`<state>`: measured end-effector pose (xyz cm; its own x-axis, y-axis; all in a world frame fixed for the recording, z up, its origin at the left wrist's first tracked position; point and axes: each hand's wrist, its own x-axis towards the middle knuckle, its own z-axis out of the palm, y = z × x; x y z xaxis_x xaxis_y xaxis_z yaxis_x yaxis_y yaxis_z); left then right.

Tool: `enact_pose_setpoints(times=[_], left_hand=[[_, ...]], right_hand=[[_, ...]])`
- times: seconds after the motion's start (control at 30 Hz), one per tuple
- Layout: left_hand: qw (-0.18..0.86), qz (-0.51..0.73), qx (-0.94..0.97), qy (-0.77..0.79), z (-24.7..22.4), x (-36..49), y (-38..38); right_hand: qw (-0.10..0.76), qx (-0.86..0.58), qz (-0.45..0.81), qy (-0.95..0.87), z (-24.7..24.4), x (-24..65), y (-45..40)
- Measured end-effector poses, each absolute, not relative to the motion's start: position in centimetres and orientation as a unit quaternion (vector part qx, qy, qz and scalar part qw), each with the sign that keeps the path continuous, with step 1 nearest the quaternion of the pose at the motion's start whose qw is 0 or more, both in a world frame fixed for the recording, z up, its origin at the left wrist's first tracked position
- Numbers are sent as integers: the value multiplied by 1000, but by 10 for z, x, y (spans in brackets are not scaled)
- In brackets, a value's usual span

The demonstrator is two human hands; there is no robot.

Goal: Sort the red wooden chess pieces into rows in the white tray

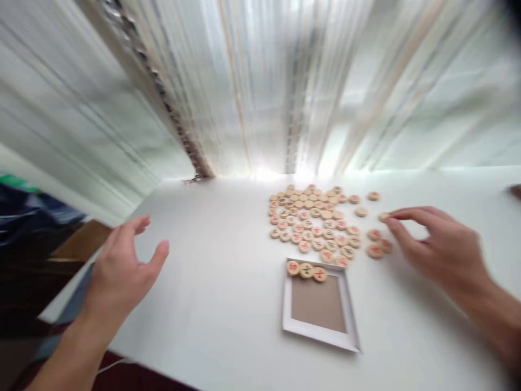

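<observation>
Many round wooden pieces (303,215) with red or black characters lie on the white table (211,271), some of them showing blank faces. In front of them stands a shallow white box (318,338) with a brown bottom; three pieces (306,270) sit in a row along its far edge. My right hand (437,244) pinches one small piece (383,216) between thumb and forefinger, to the right of the cluster. Several loose pieces (375,250) are just left of and below those fingertips. My left hand (126,263) is raised over the table's left side, thumb and fingers apart, holding nothing.
A pale curtain (260,92) hangs behind the table's far edge. At the far left, beyond the table, are a brown cardboard box (81,239) and dark cloth (20,212). A brown object (516,190) shows at the right edge.
</observation>
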<state>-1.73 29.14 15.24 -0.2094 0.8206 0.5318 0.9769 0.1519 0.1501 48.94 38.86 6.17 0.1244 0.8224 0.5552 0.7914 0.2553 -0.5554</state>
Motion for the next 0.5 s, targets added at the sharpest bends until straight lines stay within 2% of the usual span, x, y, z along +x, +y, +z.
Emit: enact_pose_setpoints(times=[0.27, 0.5], left_hand=[[53, -268, -767, -580, 129, 127, 394], [-86, -256, -845, -461, 112, 188, 433]], right_hand=[[412, -622, 21, -665, 55, 524, 414], [356, -555, 72, -748, 42, 520, 421]])
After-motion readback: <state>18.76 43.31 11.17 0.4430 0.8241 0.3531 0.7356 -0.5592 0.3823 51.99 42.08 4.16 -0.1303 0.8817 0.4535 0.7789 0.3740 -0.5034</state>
